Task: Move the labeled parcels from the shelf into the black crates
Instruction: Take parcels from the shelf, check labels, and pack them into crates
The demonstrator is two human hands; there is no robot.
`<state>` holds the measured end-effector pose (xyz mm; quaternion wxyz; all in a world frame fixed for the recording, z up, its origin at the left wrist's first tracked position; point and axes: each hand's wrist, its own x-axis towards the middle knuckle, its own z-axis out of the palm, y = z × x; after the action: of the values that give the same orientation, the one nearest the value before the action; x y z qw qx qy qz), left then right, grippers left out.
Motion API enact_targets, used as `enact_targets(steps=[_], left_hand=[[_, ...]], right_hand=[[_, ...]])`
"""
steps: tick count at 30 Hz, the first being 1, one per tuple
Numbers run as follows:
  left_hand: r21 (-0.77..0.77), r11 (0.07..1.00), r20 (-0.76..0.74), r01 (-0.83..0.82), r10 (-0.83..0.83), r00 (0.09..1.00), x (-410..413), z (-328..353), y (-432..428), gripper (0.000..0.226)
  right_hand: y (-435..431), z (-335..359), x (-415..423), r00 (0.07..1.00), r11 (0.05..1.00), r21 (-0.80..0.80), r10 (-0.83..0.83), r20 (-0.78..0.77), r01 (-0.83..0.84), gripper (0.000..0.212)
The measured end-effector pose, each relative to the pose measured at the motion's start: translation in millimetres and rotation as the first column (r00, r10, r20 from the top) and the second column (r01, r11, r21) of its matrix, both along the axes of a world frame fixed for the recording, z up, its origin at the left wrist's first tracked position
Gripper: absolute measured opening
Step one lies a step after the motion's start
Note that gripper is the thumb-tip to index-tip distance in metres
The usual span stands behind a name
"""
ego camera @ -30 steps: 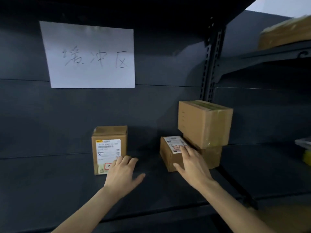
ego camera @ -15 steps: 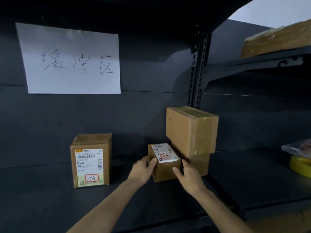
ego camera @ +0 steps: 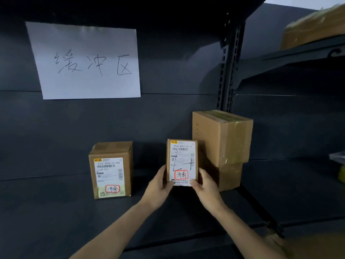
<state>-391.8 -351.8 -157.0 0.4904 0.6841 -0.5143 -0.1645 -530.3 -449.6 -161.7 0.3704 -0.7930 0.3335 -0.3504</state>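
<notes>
Both hands held a small labeled parcel [ego camera: 182, 162] upright above the shelf [ego camera: 56, 212], the left hand [ego camera: 158, 186] gripping its left edge and the right hand [ego camera: 206, 186] its right. A second labeled parcel [ego camera: 110, 170] stood to the left.

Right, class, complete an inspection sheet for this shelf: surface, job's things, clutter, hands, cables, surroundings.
Surface: dark shelf board, carrying boxes.
Job's things: held parcel upright, label facing camera; second labeled parcel standing left of it; black crates not in view.
Clutter: two plain boxes stacked right of the held parcel.
Hands: left hand and right hand grip the held parcel's lower sides.
Cables: nothing seen.
Surroundings: handwritten paper sign on back panel; blurred box on upper right shelf.
</notes>
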Motion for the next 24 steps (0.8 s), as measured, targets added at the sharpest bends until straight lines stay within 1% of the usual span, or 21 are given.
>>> enact_targets(steps=[3, 7, 10, 14, 17, 20, 24], left_hand=[[-0.020, 0.999, 0.046, -0.032, 0.033, 0.998, 3.9, -4.1, 8.5, 0.061], [0.013, 0.997, 0.108, -0.073, 0.071, 0.992, 5.3, -9.9, 15.4, 0.067], [0.074, 0.993, 0.194, -0.096, 0.081, 0.978, 6.7, -16.2, 19.5, 0.070], [0.197, 0.972, 0.347, -0.126, 0.051, 0.936, 13.3, -23.0, 27.0, 0.072], [0.256, 0.944, 0.522, -0.206, 0.044, 0.852, 21.8, -23.9, 37.2, 0.072], [0.206, 0.935, 0.669, -0.288, 0.081, 0.739, 33.9, -23.1, 53.8, 0.068], [0.159, 0.916, 0.791, -0.367, 0.104, 0.603, 55.7, -23.5, 83.2, 0.057]], right_hand=[[6.0, -3.5, 3.8, 1.000, 0.999, -0.051, -0.010, 0.008, 0.011, 0.048], [11.6, -9.6, 6.0, 0.999, 0.995, -0.098, -0.024, -0.032, 0.020, 0.053], [15.2, -16.2, 7.3, 0.993, 0.997, -0.081, -0.026, -0.113, 0.017, 0.062], [17.3, -19.9, 7.9, 0.981, 0.994, -0.114, -0.019, -0.195, -0.003, 0.069], [17.3, -20.7, 7.9, 0.968, 0.990, -0.141, -0.024, -0.251, -0.012, 0.071], [17.2, -20.7, 10.5, 0.960, 0.988, -0.152, -0.031, -0.278, -0.012, 0.069], [17.9, -19.7, 19.7, 0.954, 0.989, -0.146, -0.027, -0.300, -0.018, 0.068]])
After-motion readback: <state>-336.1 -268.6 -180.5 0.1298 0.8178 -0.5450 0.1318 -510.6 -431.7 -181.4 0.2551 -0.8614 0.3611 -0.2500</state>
